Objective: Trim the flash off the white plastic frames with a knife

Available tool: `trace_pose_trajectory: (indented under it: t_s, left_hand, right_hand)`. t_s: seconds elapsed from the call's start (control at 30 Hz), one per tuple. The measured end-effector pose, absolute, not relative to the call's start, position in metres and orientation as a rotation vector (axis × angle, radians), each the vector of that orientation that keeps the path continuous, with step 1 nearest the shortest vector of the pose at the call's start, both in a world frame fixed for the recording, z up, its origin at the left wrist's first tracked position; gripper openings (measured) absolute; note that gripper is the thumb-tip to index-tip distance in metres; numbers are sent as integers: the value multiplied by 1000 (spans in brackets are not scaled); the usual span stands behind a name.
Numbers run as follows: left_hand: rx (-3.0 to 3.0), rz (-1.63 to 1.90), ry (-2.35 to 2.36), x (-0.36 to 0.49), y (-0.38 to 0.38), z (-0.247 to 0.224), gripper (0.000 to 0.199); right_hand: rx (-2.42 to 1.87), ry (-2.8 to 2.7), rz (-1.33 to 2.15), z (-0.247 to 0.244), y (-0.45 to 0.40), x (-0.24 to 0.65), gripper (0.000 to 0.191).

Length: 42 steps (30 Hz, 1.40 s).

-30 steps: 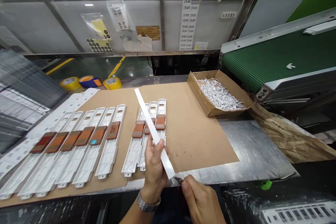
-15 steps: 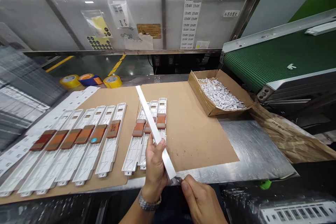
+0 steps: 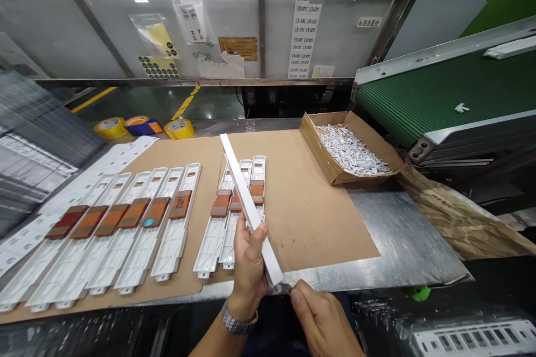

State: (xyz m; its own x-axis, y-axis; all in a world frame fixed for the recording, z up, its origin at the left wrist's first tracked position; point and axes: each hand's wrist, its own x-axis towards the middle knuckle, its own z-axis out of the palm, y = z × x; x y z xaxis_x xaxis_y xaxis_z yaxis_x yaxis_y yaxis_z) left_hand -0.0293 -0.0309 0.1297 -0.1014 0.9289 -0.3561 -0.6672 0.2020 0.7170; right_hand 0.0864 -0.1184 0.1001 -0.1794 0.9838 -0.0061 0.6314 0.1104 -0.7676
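Note:
A long white plastic bar [image 3: 251, 207] slants over the cardboard, with my left hand [image 3: 250, 256] wrapped round its lower half. My right hand [image 3: 320, 312] is closed just right of the bar's lower end, on a small dark thing I cannot make out. Behind the bar lie several white trays [image 3: 209, 245] with orange-brown blocks [image 3: 221, 203] across them, partly hidden by the bar and my left hand. To the left, more white trays [image 3: 171, 245] with similar blocks [image 3: 180, 204] lie side by side.
An open cardboard box [image 3: 320, 150] of small white parts stands at the right back, beside a green conveyor [image 3: 444, 89]. Tape rolls [image 3: 179, 129] sit at the back left, near label sheets [image 3: 100, 170]. Slotted white parts [image 3: 477, 340] lie low at the right.
The white bar has turned slightly in my left hand, so more of its side shows, and its top end has shifted a little right. My right hand is nearly unmoved.

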Motion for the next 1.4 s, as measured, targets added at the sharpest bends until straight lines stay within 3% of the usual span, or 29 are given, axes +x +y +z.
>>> trace_pose_trajectory:
  t_s: [0.23, 0.47, 0.57, 0.8, 0.9, 1.07, 1.23, 1.4]
  left_hand:
    - [405, 1405, 960, -31, -29, 127, 62]
    - [551, 1449, 959, -22, -39, 127, 51]
    - [537, 1410, 969, -21, -45, 128, 56]
    - [500, 1136, 721, -44, -53, 118, 56]
    - [511, 1077, 620, -46, -53, 110, 53]
    - [486, 1224, 812, -44, -46, 96, 60]
    - [539, 1488, 1020, -41, -45, 96, 62]
    - [594, 1610, 1056, -38, -46, 104, 59]
  right_hand:
    - [-1484, -1890, 1038, 96, -124, 86, 39]
    - [-1367, -1287, 1129, 92, -113, 90, 53]
    - [-1372, -1153, 1141, 94, -103, 87, 38]
    - [-1017, -623, 1621, 100, -91, 85, 44]
    - [-1008, -624, 1641, 96, -91, 82, 46]
    - [-1305, -883, 1151, 87, -104, 86, 46]
    - [-1525, -1348, 576, 83, -120, 88, 34]
    - [-1534, -1642, 336, 77, -123, 83, 24]
